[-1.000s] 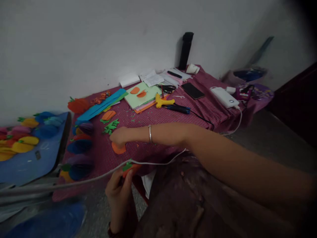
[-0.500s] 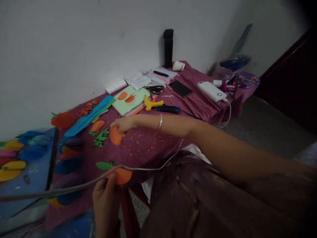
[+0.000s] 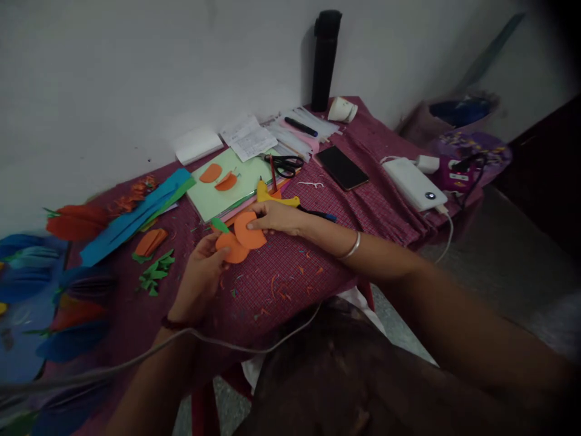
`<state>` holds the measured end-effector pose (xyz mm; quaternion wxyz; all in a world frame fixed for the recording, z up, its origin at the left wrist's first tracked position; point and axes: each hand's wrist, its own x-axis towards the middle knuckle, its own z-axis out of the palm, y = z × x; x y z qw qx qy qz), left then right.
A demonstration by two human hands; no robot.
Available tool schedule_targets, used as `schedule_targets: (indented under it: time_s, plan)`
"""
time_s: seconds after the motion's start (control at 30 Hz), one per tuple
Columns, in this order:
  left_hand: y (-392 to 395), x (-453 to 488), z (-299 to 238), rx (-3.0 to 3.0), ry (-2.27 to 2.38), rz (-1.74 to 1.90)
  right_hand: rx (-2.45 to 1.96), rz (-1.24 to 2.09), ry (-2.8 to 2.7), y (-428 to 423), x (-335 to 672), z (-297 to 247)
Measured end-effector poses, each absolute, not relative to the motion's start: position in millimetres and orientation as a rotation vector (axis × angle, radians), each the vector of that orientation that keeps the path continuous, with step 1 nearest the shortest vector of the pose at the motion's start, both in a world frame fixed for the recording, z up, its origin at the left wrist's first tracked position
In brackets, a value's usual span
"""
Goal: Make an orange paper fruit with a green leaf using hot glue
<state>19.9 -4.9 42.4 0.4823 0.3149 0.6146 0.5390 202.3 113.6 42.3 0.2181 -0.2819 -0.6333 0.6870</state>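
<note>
My left hand (image 3: 205,266) pinches a rounded orange paper cutout (image 3: 231,247) with a green paper leaf (image 3: 220,225) at its top. Closed on a second orange paper cutout (image 3: 249,230) is my right hand (image 3: 275,217), which holds it so that it overlaps the first. Both hands are over the table's middle. Just behind the right hand lies a yellow glue gun (image 3: 267,192), partly hidden by it. To the left are a stack of orange cutouts (image 3: 151,242) and a pile of small green paper leaves (image 3: 157,272).
Light green sheets (image 3: 204,197) carry two orange pieces and black scissors (image 3: 285,165). A phone (image 3: 342,168), white power bank (image 3: 415,183), black bottle (image 3: 325,60) and paper cup (image 3: 342,110) stand or lie behind. Blue strips (image 3: 136,215) lie left. A cable (image 3: 254,349) crosses in front.
My right hand has lifted an orange cutout off the table and brought it against the one in my left hand. My left hand has moved up and forward over the table.
</note>
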Motion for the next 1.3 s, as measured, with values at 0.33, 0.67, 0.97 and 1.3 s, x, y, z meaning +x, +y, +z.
schedule_targets:
  time_s: [0.33,0.67,0.97,1.3]
  plan:
    - [-13.6,23.6,21.1,1.096,1.588,1.382,-0.678,1.722,-2.172,98.6,209.4,47.6]
    - [-16.3,8.9,22.2,1.527,1.844,1.084,-0.673,1.615,-2.245,96.5,207.6,35.3]
    - [-33.0,26.8,35.1,1.325,1.630,1.136,-0.613,1.308,-2.230,74.5,210.7,58.9]
    - [-32.9,17.7,45.5,1.770,1.710,1.084,-0.554,0.957,-2.686,82.2,225.6,66.2]
